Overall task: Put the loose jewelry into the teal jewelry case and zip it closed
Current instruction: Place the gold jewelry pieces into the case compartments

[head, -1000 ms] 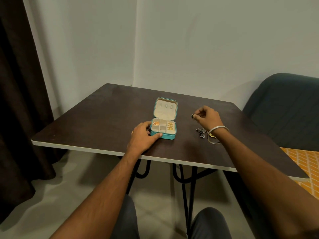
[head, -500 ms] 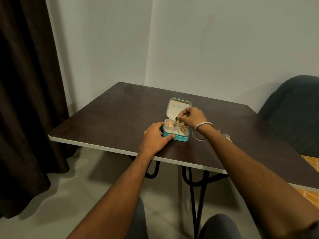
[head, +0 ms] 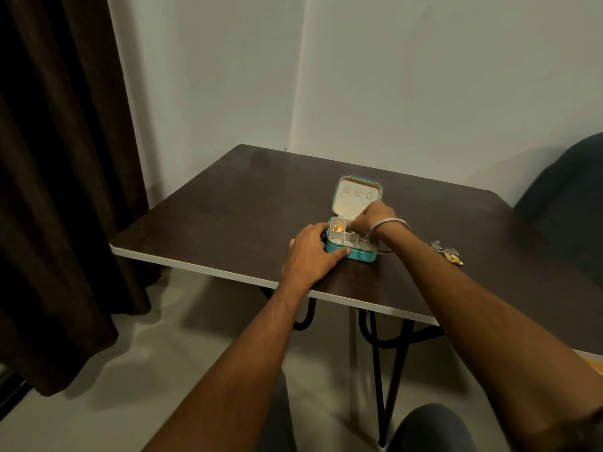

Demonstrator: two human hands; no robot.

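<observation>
Dark table, left hand gripping teal case (lid up), right hand fingers bunched inside

Dark table (white-edged); brown curtain; dark chair.

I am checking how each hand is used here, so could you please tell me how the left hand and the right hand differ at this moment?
The left hand rests on the table and holds the near left corner of the teal jewelry case; the right hand is raised over its compartments, fingers pointing down into them. The right wrist wears a silver bangle; the left wrist is bare. Both are at the open case.
</observation>
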